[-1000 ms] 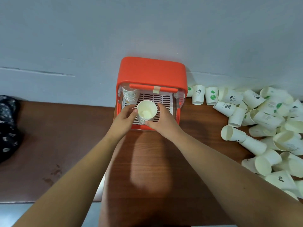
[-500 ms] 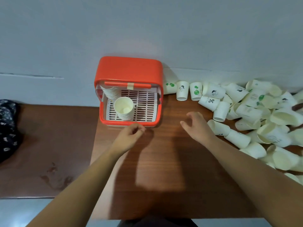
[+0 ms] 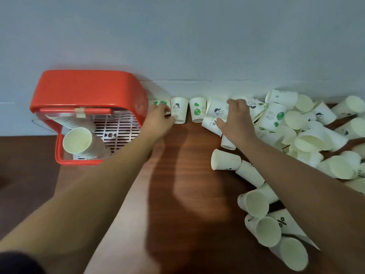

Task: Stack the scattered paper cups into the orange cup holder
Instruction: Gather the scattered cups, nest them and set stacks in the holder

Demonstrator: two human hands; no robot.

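Note:
The orange cup holder stands at the left against the wall, its lid up. Inside, a stack of nested paper cups leans on the white grid, with another stack behind it. My left hand reaches just right of the holder, its fingers curled on a green-dotted paper cup. My right hand grips a tilted cup printed with a small figure at the edge of the pile. Between my hands two cups stand upside down by the wall.
A big heap of loose paper cups covers the right side of the brown wooden table, and several lie on their sides near my right forearm. The grey wall runs right behind everything.
The stack now rests in the holder, released. Both hands moved right and away from the holder to the row of cups at the wall and closed on cups. The view shifted right.

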